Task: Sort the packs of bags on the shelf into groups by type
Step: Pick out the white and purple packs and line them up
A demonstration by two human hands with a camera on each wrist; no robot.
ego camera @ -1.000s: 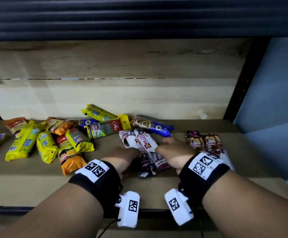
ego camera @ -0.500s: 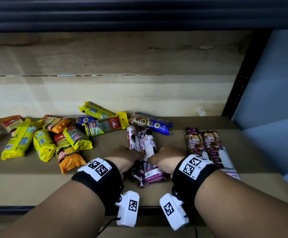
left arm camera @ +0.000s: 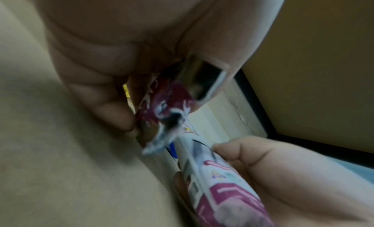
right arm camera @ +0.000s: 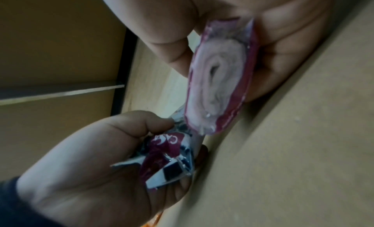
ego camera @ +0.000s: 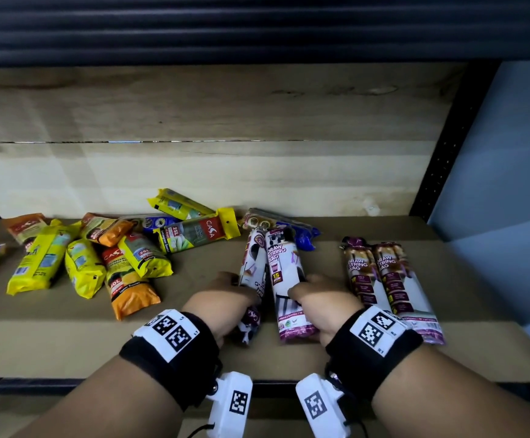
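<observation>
Drawstring packs (ego camera: 281,273) in curled hands (ego camera: 319,303)

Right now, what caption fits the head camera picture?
Left hand and right hand each grip a white drawstring-bag pack on the shelf.

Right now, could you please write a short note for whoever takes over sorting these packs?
Left hand: grips one white-and-purple drawstring pack at the shelf's front middle.
Right hand: grips the matching pack beside it.
Done: two brown drawstring packs lie side by side on the right.
Left: set down the held pair as a group; the yellow and orange packs on the left are mixed, and blue packs lie at the back.
</observation>
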